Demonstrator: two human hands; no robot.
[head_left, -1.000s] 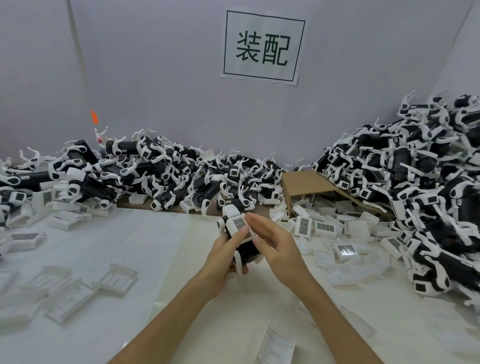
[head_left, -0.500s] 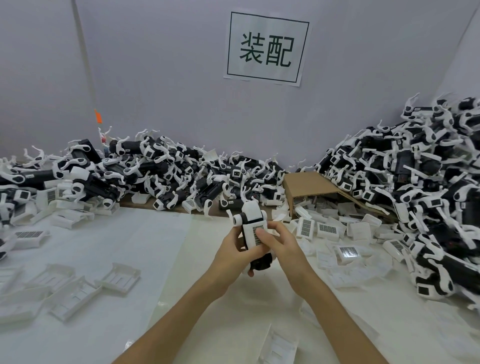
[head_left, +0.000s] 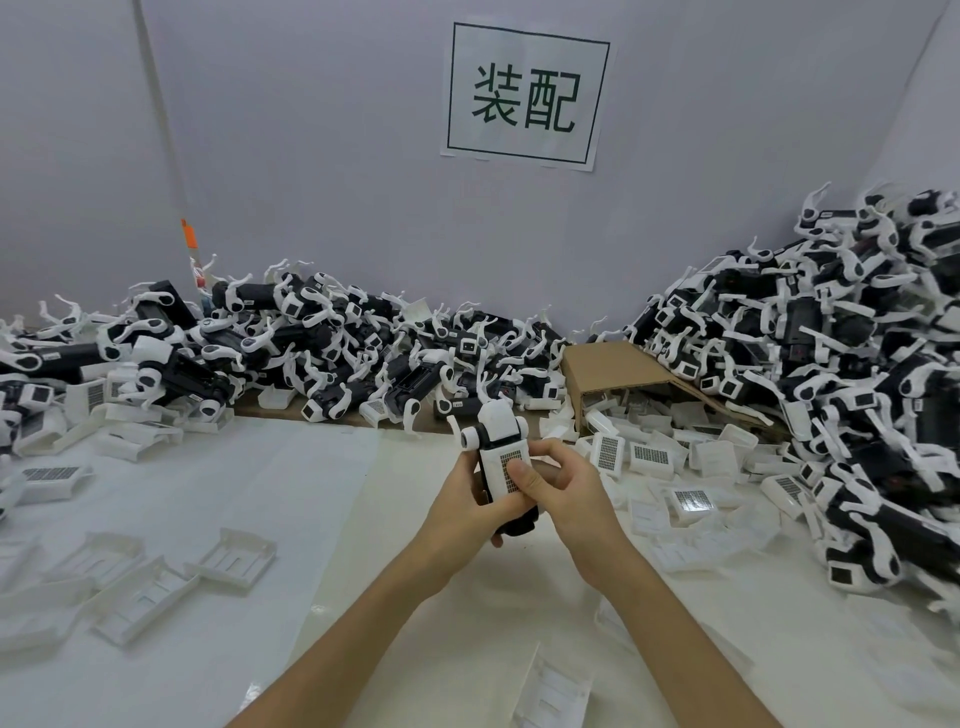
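Note:
A black-and-white plastic device (head_left: 498, 441) stands upright above the middle of the white table, held in both hands. My left hand (head_left: 467, 504) grips its lower body from the left side. My right hand (head_left: 561, 488) grips it from the right, thumb pressing on the white grille cover on its front. The device's black lower end pokes out below my hands.
Heaps of the same black-and-white devices (head_left: 311, 343) line the back wall and rise high at the right (head_left: 831, 374). An open cardboard box (head_left: 613, 369) lies at the back. Loose white grille covers (head_left: 649, 457) lie beside it; white trays (head_left: 234, 561) lie at the left.
The device has turned from tilted to upright in my hands, and my right thumb now presses on its grille cover.

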